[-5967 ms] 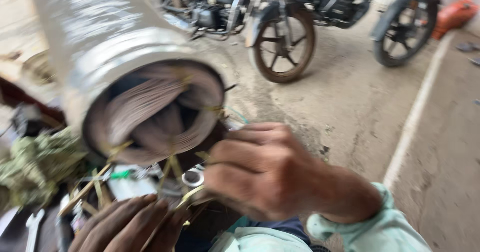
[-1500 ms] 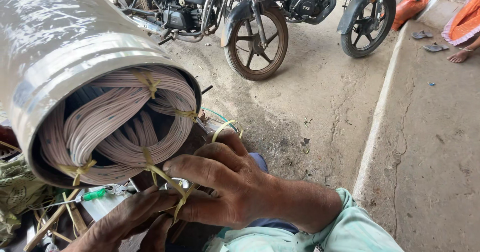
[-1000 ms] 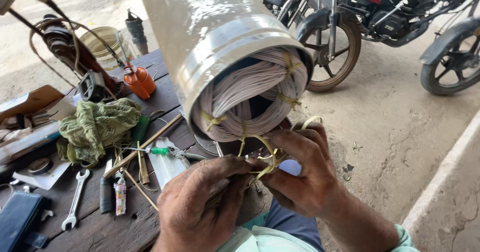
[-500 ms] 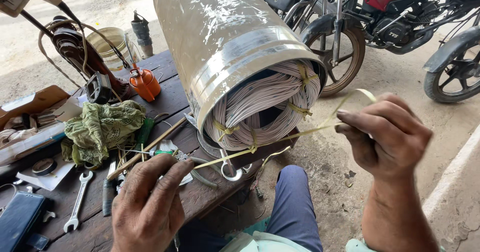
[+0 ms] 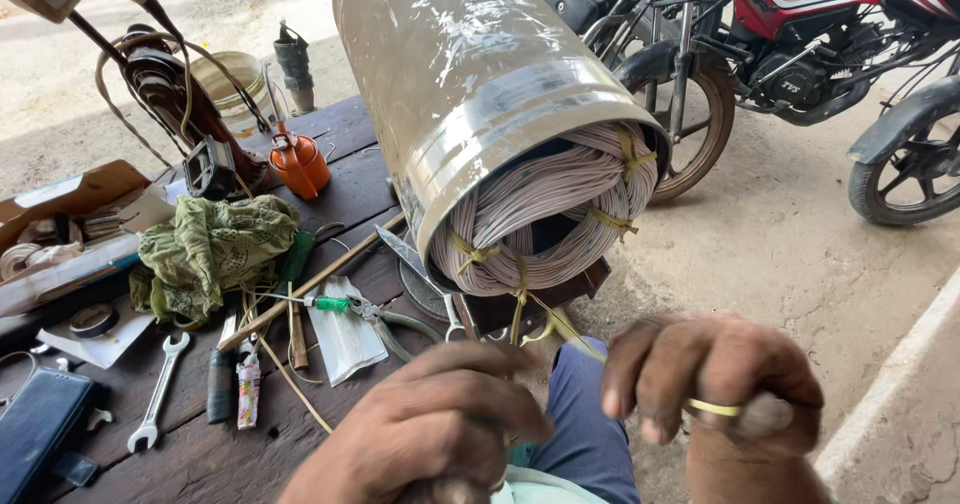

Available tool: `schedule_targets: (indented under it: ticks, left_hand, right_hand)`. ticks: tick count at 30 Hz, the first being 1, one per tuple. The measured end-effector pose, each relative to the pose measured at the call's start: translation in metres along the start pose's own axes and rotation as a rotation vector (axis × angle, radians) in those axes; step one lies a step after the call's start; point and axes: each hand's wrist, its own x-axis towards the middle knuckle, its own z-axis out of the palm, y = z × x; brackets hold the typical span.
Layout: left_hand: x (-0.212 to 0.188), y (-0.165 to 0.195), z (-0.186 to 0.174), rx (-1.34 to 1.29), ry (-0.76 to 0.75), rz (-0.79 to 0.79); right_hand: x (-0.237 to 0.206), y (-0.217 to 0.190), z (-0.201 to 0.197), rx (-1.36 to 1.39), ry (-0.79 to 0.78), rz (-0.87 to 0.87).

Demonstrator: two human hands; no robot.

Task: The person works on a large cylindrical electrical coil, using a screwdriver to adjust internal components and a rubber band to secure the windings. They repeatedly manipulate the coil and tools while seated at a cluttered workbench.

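A large shiny metal cylinder [image 5: 470,74] lies on a dark wooden bench [image 5: 200,444], its open end facing me. Inside the end sits a ring of pale wire windings [image 5: 560,214] bound with yellow ties. A yellow tie strip [image 5: 560,329] runs from the bottom of the windings toward me. My right hand [image 5: 715,379] is closed around that strip, which shows between its fingers. My left hand [image 5: 430,429] is low in front of me with fingers curled near the strip's other end; what it grips is hidden.
On the bench lie a green cloth [image 5: 215,249], a spanner [image 5: 160,389], a green-handled screwdriver [image 5: 330,304], pliers [image 5: 395,324], an orange oil can [image 5: 298,164] and a phone [image 5: 40,419]. A red motorcycle [image 5: 800,54] is parked on the concrete to the right.
Both hands have drawn back toward me and lower; the right hand has pulled the yellow strip down from the windings and closed over it. The view has tilted slightly.
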Motion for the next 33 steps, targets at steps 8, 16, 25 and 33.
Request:
schedule_targets:
  ticks: [8,16,25,33]
  left_hand:
    - [0.018,-0.004,-0.01,0.581,-0.24,0.06]
    - [0.035,0.002,-0.036,0.809,-0.468,0.184]
    - [0.033,-0.014,-0.049,0.679,-0.359,0.199]
    - [0.009,-0.016,-0.021,0.49,-0.097,0.009]
  right_hand:
    - [0.022,-0.015,0.001,-0.813,-0.204,-0.008]
    - [0.059,-0.057,-0.026,-1.093,-0.56,0.059]
    - [0.1,-0.058,-0.042,-0.904,-0.588,0.244]
    - [0.046,-0.016,-0.045,-0.71,-0.159,0.159]
